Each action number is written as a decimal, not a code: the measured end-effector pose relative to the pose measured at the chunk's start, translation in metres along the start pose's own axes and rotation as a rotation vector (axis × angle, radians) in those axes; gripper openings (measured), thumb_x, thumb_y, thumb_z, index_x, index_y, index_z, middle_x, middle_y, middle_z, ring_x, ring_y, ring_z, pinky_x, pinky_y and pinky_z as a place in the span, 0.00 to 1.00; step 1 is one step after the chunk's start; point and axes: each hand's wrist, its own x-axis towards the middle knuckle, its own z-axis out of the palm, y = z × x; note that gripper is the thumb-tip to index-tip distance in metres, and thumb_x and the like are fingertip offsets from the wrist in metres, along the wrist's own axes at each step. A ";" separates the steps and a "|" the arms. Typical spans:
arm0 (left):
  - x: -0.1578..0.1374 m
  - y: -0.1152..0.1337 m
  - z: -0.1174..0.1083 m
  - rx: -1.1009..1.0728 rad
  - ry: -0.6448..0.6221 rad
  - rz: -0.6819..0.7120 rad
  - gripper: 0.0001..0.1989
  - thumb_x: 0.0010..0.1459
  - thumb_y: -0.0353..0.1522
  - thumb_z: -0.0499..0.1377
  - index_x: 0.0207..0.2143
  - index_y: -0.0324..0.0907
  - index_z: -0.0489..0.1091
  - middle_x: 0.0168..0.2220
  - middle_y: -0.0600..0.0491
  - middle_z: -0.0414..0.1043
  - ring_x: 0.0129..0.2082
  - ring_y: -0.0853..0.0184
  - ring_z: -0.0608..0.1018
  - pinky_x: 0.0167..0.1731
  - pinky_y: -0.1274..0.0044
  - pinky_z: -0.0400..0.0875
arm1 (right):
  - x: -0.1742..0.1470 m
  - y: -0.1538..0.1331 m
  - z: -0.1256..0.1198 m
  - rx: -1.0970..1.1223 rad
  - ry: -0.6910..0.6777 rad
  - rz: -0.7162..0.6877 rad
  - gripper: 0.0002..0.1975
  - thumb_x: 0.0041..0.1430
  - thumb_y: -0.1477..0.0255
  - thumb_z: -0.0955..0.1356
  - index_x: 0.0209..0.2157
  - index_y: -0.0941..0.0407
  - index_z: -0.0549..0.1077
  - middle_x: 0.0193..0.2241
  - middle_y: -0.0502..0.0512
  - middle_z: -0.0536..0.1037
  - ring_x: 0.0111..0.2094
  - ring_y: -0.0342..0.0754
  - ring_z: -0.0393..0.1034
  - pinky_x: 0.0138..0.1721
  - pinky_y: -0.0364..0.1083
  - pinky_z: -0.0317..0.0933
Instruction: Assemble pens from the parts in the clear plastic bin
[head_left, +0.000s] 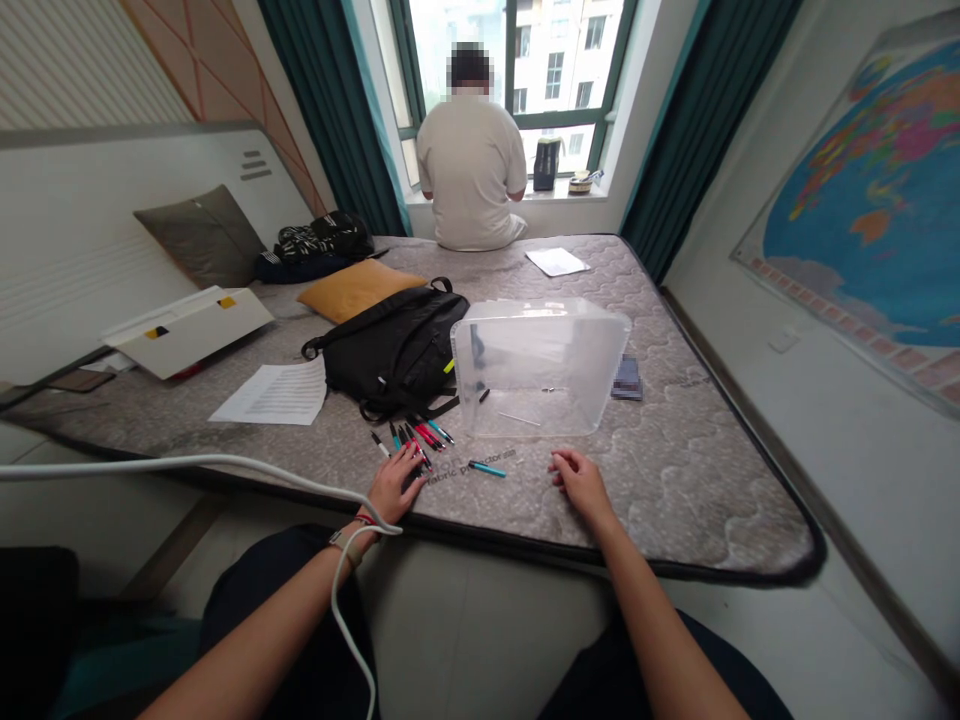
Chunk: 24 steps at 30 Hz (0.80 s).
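My left hand (397, 483) lies with fingers spread over a loose bunch of pens (427, 433) on the mattress. The pens are red, teal, white and black; some are partly hidden beneath the fingers. One teal pen (487, 468) lies apart, between my two hands. My right hand (583, 486) hovers at or just above the mattress, its fingers loosely bent and nothing visible in them. Beyond it, a clear plastic bin (525, 375) rests on its side with its opening toward me. A thin white stick and small dark items show inside or through the bin.
A black backpack (390, 350), a yellow cushion (364, 288) and a printed sheet (274, 393) lie to the left on the mattress (697, 480). A dark blue packet (627, 378) is right of the bin. A white cable (225, 462) crosses my left wrist. A person (471, 170) sits by the window.
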 end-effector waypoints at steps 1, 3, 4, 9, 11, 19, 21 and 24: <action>-0.001 0.001 -0.001 0.009 -0.004 0.000 0.21 0.63 0.38 0.54 0.58 0.44 0.67 0.63 0.44 0.64 0.65 0.55 0.63 0.60 0.57 0.63 | 0.000 0.000 0.000 0.000 -0.001 -0.002 0.20 0.52 0.58 0.66 0.38 0.59 0.75 0.28 0.56 0.79 0.24 0.46 0.72 0.23 0.42 0.63; -0.003 0.003 -0.002 0.032 0.000 -0.010 0.20 0.64 0.39 0.54 0.56 0.44 0.68 0.62 0.45 0.65 0.65 0.55 0.63 0.60 0.58 0.64 | 0.000 0.000 0.000 0.002 -0.003 -0.004 0.20 0.52 0.58 0.67 0.38 0.59 0.75 0.28 0.56 0.79 0.24 0.46 0.72 0.23 0.43 0.63; -0.003 0.003 -0.003 0.042 0.006 -0.018 0.20 0.63 0.39 0.54 0.56 0.44 0.68 0.62 0.45 0.65 0.65 0.55 0.64 0.60 0.58 0.64 | 0.000 0.001 0.000 0.003 -0.005 -0.003 0.20 0.52 0.58 0.67 0.38 0.59 0.75 0.28 0.56 0.79 0.24 0.47 0.72 0.23 0.43 0.63; -0.004 -0.006 -0.007 0.075 0.082 -0.084 0.19 0.62 0.39 0.55 0.54 0.43 0.70 0.62 0.43 0.65 0.62 0.53 0.67 0.58 0.58 0.66 | 0.002 0.002 0.000 0.005 -0.015 0.004 0.20 0.53 0.57 0.66 0.39 0.59 0.75 0.28 0.57 0.80 0.24 0.46 0.72 0.23 0.43 0.62; -0.003 -0.014 -0.008 0.076 0.098 -0.104 0.19 0.62 0.38 0.54 0.53 0.42 0.70 0.62 0.41 0.65 0.61 0.53 0.68 0.59 0.58 0.65 | 0.002 0.002 0.000 0.008 -0.017 0.008 0.20 0.53 0.57 0.66 0.39 0.59 0.75 0.29 0.57 0.80 0.24 0.46 0.72 0.23 0.43 0.63; 0.011 -0.013 -0.011 0.215 0.051 -0.111 0.22 0.60 0.36 0.55 0.56 0.42 0.69 0.64 0.42 0.63 0.64 0.50 0.63 0.58 0.57 0.64 | 0.002 0.000 0.000 0.004 -0.022 0.027 0.21 0.53 0.58 0.66 0.40 0.60 0.75 0.29 0.57 0.80 0.23 0.46 0.72 0.23 0.43 0.63; 0.017 -0.006 -0.008 0.222 0.021 -0.076 0.23 0.60 0.35 0.55 0.58 0.43 0.68 0.63 0.44 0.64 0.63 0.50 0.63 0.57 0.57 0.63 | 0.002 -0.001 0.000 0.000 -0.024 0.030 0.21 0.52 0.58 0.66 0.40 0.60 0.76 0.29 0.57 0.80 0.23 0.46 0.72 0.23 0.43 0.63; 0.026 0.003 -0.003 0.227 -0.022 -0.069 0.20 0.61 0.35 0.55 0.56 0.48 0.71 0.60 0.48 0.68 0.61 0.48 0.65 0.56 0.55 0.62 | 0.002 0.000 0.001 0.000 -0.021 0.036 0.21 0.53 0.58 0.67 0.40 0.59 0.76 0.29 0.57 0.80 0.24 0.46 0.72 0.22 0.43 0.63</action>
